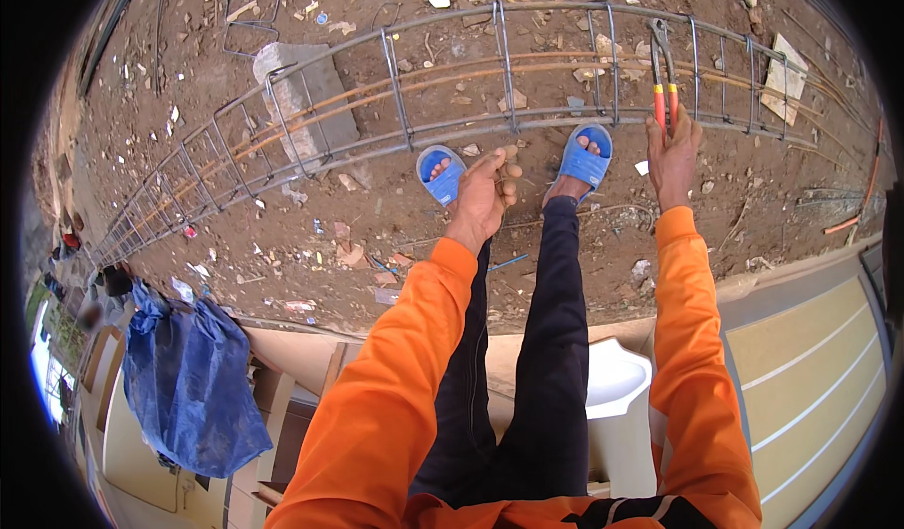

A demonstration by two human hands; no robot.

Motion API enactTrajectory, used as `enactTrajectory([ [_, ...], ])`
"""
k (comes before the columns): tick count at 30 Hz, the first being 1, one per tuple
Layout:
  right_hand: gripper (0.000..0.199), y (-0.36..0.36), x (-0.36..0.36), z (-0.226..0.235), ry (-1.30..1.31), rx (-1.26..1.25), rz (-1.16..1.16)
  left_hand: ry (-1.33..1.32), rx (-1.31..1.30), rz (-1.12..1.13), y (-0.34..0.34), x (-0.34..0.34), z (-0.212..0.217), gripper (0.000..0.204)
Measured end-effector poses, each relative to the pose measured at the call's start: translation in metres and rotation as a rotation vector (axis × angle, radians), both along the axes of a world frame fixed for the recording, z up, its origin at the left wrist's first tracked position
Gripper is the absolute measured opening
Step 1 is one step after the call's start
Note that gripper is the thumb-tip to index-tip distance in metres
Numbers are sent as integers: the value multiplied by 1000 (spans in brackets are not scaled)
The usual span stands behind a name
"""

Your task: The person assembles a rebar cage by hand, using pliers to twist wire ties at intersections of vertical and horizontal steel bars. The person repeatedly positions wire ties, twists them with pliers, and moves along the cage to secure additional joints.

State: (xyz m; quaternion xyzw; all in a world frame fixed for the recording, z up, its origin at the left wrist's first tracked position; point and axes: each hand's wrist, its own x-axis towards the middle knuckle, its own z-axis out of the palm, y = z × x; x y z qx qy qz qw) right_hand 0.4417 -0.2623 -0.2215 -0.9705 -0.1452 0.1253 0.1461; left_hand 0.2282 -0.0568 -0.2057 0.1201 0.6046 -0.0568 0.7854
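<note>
My right hand [674, 160] is closed round the red-and-yellow handles of a pair of pincers [665, 70]. Their metal head reaches over a long rebar cage [505, 54], close to one of its square stirrups on the right. Just in front of my left foot, my left hand [482, 200] hangs with its fingers curled in. Whether anything small sits in those fingers is hidden. The cage lies across the ground before my feet, curving away to the far left. Rusty bars [443, 73] run lengthwise inside it.
A grey concrete block [303, 105] lies under the cage on the left, a pale broken slab [784, 79] by its right end. Blue sandals [586, 159] are on my feet. Behind me are a blue tarp [188, 383], a white basin [617, 376] and a yellowish panel [810, 388]. Rubble litters the dirt.
</note>
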Motion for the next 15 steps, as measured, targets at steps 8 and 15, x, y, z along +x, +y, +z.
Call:
enactTrajectory([
  [8, 55, 2, -1, 5, 35, -1, -39, 73, 1311, -777, -27, 17, 30, 25],
  [15, 58, 3, -1, 4, 59, -6, -26, -220, 1495, -1031, -20, -8, -3, 21],
])
